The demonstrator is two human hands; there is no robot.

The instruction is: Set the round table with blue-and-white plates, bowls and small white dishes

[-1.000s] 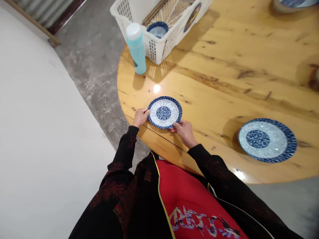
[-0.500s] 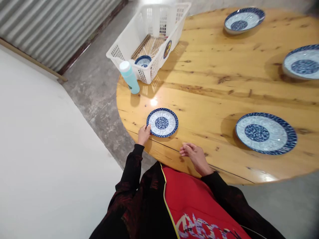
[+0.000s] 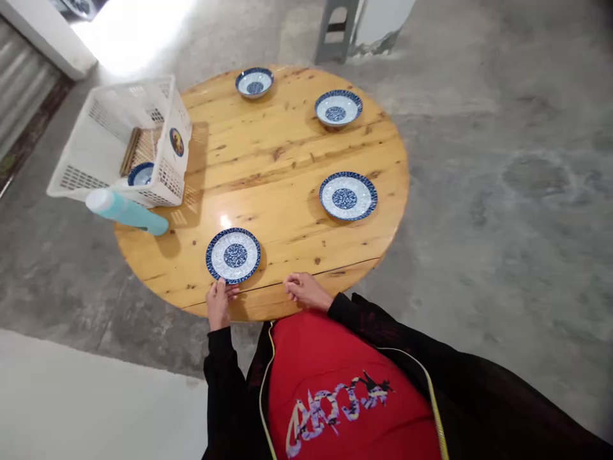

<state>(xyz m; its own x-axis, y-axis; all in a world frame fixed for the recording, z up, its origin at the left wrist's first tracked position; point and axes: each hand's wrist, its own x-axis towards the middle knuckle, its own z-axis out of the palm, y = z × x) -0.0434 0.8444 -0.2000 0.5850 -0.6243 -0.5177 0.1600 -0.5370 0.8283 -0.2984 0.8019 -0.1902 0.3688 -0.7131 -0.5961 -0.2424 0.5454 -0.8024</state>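
Observation:
A round plate with a blue rim and a blue patterned centre rests near the front left of the wooden table. My left hand is at its near edge, thumb on the rim and fingers just below it. To the right of that plate, my right hand hovers over or rests on the table edge, fingers curled in, with nothing visible in them. Another blue-and-white plate lies farther right. Two deeper dishes of the same pattern, one at the back and one at the back right, stand beyond.
A white plastic basket on the left holds a blue-and-white bowl and brown sticks. In front of it is a light blue bottle. A grey stool stands on the concrete floor past the oval table.
My view has swung right and takes in the whole table. The left hand has shifted along the plate's rim from its left side to its near edge. My right hand's fingers are more curled.

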